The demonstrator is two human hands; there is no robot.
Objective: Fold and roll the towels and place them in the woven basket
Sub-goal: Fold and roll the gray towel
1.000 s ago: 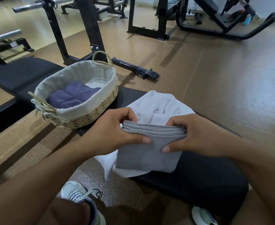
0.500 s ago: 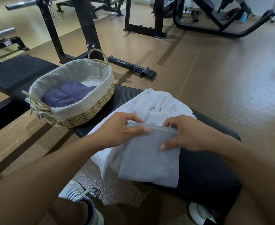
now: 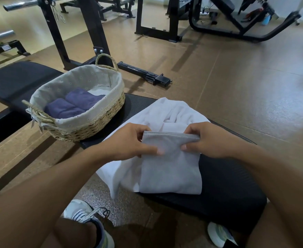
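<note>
A folded grey towel (image 3: 170, 169) lies on the black bench pad (image 3: 227, 190), partly over a crumpled white towel (image 3: 166, 113). My left hand (image 3: 127, 142) pinches the grey towel's far left corner, thumb on top. My right hand (image 3: 209, 140) pinches its far right corner. The far edge is lifted slightly off the white towel. To the left stands the woven basket (image 3: 93, 126) with a pale cloth liner, holding two rolled dark blue towels (image 3: 73, 104) and something white behind them.
The basket sits at the bench pad's far left end. A second black bench (image 3: 12, 81) lies to the left. Rack uprights (image 3: 57, 38) and machine frames (image 3: 236, 31) stand on the brown floor behind. My two shoes (image 3: 86, 217) are below the bench.
The grey towel's stacked far edge has flattened and its near part has spread out longer toward me. Both hands stayed at the far corners, moving slightly away from me.
</note>
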